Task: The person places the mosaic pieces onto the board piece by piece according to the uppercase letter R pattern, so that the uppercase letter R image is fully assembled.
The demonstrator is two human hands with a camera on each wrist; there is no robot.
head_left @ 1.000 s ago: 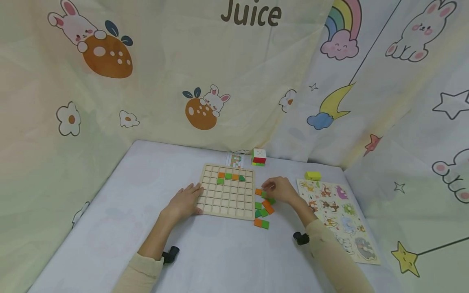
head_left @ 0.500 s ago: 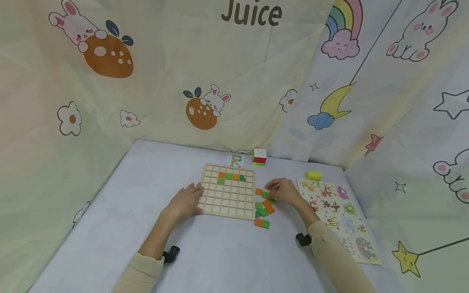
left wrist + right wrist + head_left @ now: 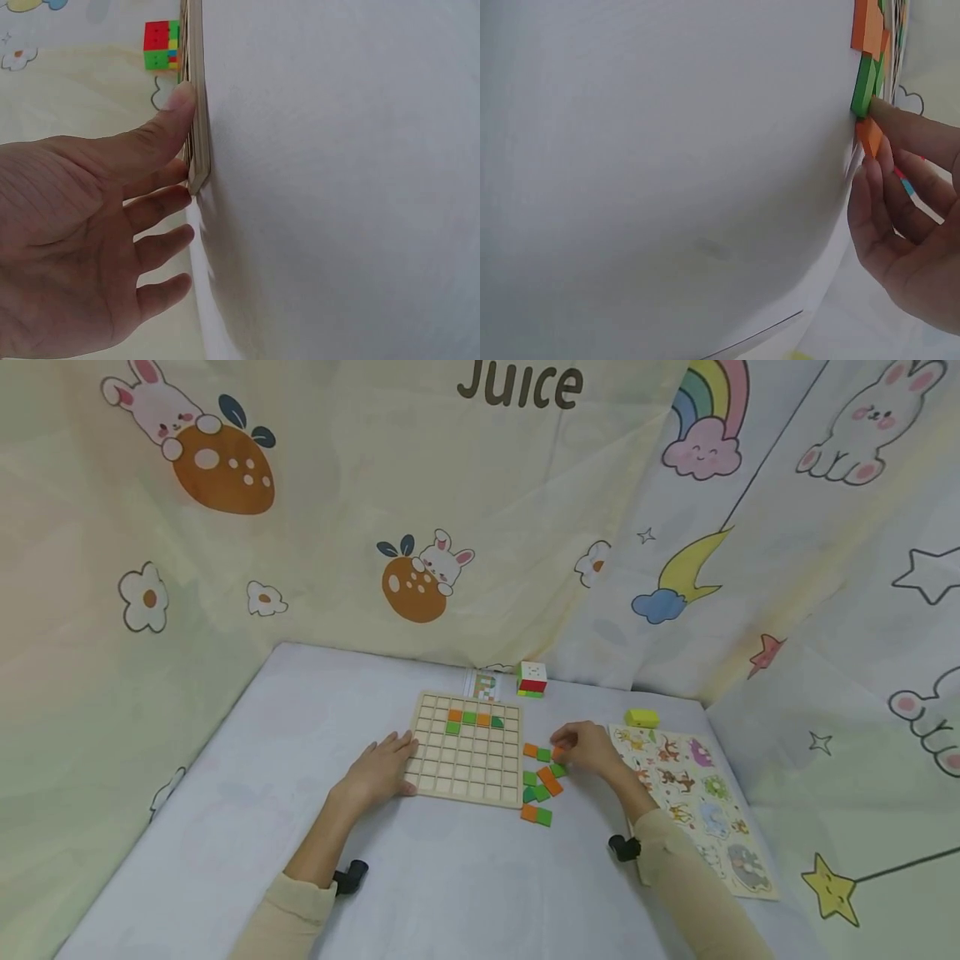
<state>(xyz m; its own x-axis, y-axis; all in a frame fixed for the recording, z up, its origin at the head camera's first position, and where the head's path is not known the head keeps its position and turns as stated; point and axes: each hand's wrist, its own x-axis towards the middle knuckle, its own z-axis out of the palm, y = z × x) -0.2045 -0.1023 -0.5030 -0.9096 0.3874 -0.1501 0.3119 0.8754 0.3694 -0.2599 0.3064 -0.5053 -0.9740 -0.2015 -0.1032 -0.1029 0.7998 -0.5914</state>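
A wooden grid board (image 3: 465, 768) lies on the white table, with several orange and green tiles (image 3: 468, 718) set in its upper cells. My left hand (image 3: 375, 771) rests at the board's left edge, fingers extended; in the left wrist view its thumb (image 3: 169, 120) touches the rim. To the right of the board is a loose group of orange and green tiles (image 3: 550, 781). At the upper right of that group, my right hand (image 3: 588, 748) pinches an orange tile (image 3: 870, 138) between thumb and fingers. A green tile (image 3: 864, 86) sits right beside it in the right wrist view.
Behind the board lie a small pattern card (image 3: 483, 685) and a colourful puzzle cube (image 3: 532, 678). An animal picture board (image 3: 697, 810) lies on the right, with a yellow block (image 3: 642, 718) at its far end. Printed cloth walls (image 3: 330, 510) close off the back and sides.
My right hand has shifted slightly right, and an orange tile now shows at its fingertips. The left hand stays at the board's edge.
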